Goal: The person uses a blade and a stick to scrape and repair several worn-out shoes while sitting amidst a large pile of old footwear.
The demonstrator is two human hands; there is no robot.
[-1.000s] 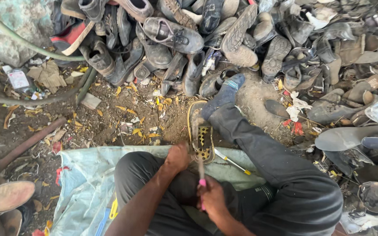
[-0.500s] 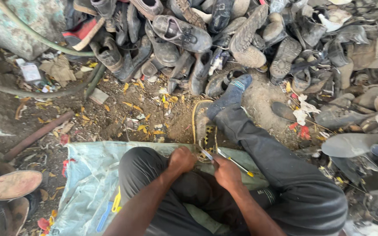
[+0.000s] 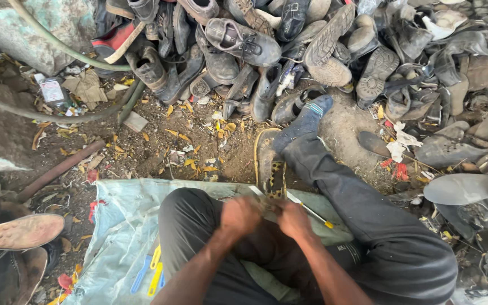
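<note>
trousers (image 3: pixel 368 226): dark grey, loose, creased, cover both legs | sock (image 3: pixel 306 121): blue-grey, ribbed knit, no shoe over it | forearms: bare, no sleeves in view | left hand (image 3: pixel 239 216): bare, blurred | right hand (image 3: pixel 293 219): bare, no glove, no ring seen

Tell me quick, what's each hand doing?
Left hand: closed, gripping the shoe sole.
Right hand: closed; blurred, so what it holds cannot be told.

Beyond the yellow-edged shoe sole (image 3: pixel 269 164), a heap of worn shoes (image 3: pixel 312 51) walls off the far side. Left of the sole lies a bare patch of littered dirt (image 3: pixel 159 147). The outstretched leg (image 3: pixel 345 192) blocks its right; near it, the pale sheet (image 3: pixel 120 226) holds loose plastic tools (image 3: pixel 152 271).
</note>
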